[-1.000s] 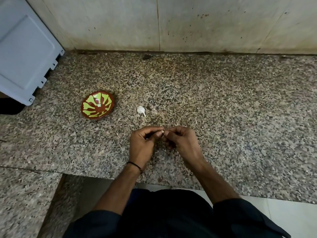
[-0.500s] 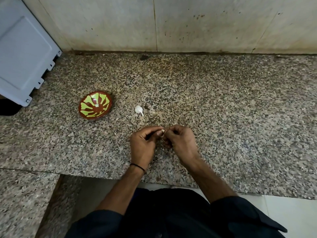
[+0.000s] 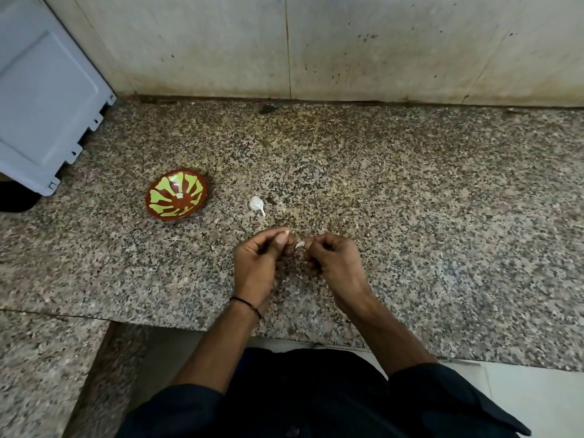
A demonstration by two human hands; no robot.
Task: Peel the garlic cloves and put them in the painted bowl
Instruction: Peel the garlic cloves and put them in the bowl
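the hands have drawn slightly apart: right hand [image 3: 336, 263] pinches the garlic clove [image 3: 300, 244], left hand [image 3: 257, 263] pinched beside it; painted bowl [image 3: 177, 195] and loose clove [image 3: 256, 204] unmoved on surface [image 3: 410, 200]

Speckled stone, glazed clay, pale plastic.
The granite counter [image 3: 410, 200] looks polished; the painted bowl [image 3: 177, 195] is glossy; the plastic panel [image 3: 44, 99] at the left edge looks smooth and matt.
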